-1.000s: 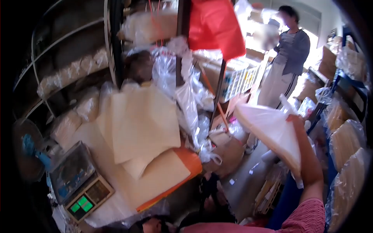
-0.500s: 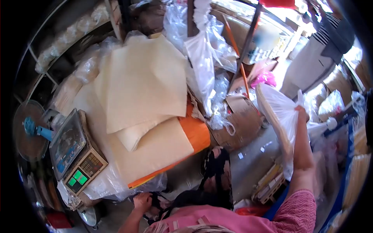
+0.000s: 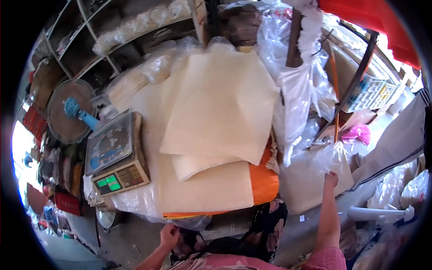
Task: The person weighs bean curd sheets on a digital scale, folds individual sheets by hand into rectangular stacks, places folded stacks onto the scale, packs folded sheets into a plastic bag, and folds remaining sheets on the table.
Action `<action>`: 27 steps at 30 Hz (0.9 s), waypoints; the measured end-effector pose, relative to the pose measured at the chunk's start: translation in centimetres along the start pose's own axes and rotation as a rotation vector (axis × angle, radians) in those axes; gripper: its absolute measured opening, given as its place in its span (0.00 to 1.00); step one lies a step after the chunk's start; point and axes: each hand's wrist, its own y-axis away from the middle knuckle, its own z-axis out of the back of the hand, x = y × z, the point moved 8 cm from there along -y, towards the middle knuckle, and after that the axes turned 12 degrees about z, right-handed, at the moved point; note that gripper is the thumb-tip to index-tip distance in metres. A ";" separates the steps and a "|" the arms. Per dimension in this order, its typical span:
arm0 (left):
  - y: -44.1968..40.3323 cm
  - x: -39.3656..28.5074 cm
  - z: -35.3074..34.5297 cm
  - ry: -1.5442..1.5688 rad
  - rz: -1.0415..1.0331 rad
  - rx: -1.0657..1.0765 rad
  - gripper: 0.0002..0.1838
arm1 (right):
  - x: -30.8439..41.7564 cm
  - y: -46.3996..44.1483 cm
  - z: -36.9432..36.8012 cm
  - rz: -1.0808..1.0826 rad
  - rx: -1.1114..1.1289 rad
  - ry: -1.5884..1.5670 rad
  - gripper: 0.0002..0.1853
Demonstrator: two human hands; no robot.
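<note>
I have the right hand [image 3: 331, 179] curled closed on the filled plastic bag [image 3: 310, 191], lying right of the cream sheets [image 3: 220, 103], long axis slanting up rightward; the left hand's [image 3: 169, 236] fingers curl loosely, contents unclear to me.

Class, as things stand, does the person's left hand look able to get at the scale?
Probably yes: the left hand looks empty, and only low-lying clear plastic shows between it and the scale, though some stretching may be needed.
</note>
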 end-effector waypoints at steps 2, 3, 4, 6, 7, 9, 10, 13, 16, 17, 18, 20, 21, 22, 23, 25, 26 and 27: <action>0.4 4.2 2.2 0.107 0.066 -0.156 0.09 | 2.2 6.1 -0.5 0.418 0.132 0.228 0.11; 0.5 7.4 2.8 0.167 0.102 -0.234 0.08 | 0.9 9.9 -1.6 0.446 0.350 0.226 0.07; 0.4 13.6 1.7 0.109 0.258 -0.187 0.11 | -5.6 14.6 -4.3 0.043 0.574 -0.355 0.06; 0.5 20.7 -4.2 -0.634 0.163 0.326 0.11 | -10.4 27.5 -5.2 0.017 1.266 0.106 0.04; 1.6 24.0 -6.8 -0.960 0.027 0.596 0.12 | -16.7 33.4 -5.4 0.480 1.474 0.483 0.13; 3.3 27.7 -9.7 -0.881 0.174 0.784 0.12 | -16.3 40.2 -4.4 0.195 1.538 0.552 0.13; 4.0 28.3 -10.2 -0.670 0.413 0.742 0.11 | -14.6 41.7 -4.5 0.036 1.464 0.522 0.13; 4.0 27.6 -11.4 -0.363 0.692 0.651 0.11 | -10.4 43.8 -7.5 -0.112 1.329 0.476 0.13; 2.9 25.9 -12.1 -0.235 0.803 0.612 0.10 | -7.4 43.7 -12.0 -0.161 1.255 0.480 0.13; 2.4 25.4 -12.1 -0.216 0.829 0.607 0.10 | -6.9 43.7 -12.7 -0.180 1.246 0.494 0.14; 2.1 24.8 -12.1 -0.203 0.852 0.609 0.10 | -6.5 43.4 -13.1 -0.199 1.239 0.506 0.14; 1.0 23.7 -12.3 -0.174 0.888 0.613 0.09 | -5.7 42.5 -13.5 -0.228 1.221 0.523 0.14; 0.4 23.3 -12.2 -0.159 0.903 0.611 0.09 | -5.3 42.0 -13.3 -0.238 1.213 0.533 0.14; -0.1 22.9 -12.0 -0.145 0.914 0.610 0.09 | -4.8 41.6 -12.9 -0.245 1.209 0.540 0.14; -0.7 22.6 -11.9 -0.135 0.920 0.608 0.09 | -4.4 41.2 -12.5 -0.247 1.203 0.544 0.14; -1.8 22.1 -11.7 -0.109 0.920 0.603 0.08 | -3.4 40.1 -11.5 -0.238 1.195 0.551 0.14; -2.4 22.1 -11.7 -0.098 0.917 0.598 0.08 | -3.0 39.6 -11.0 -0.223 1.186 0.555 0.14; -3.0 22.1 -11.7 -0.088 0.908 0.595 0.08 | -2.7 39.0 -10.3 -0.207 1.180 0.560 0.14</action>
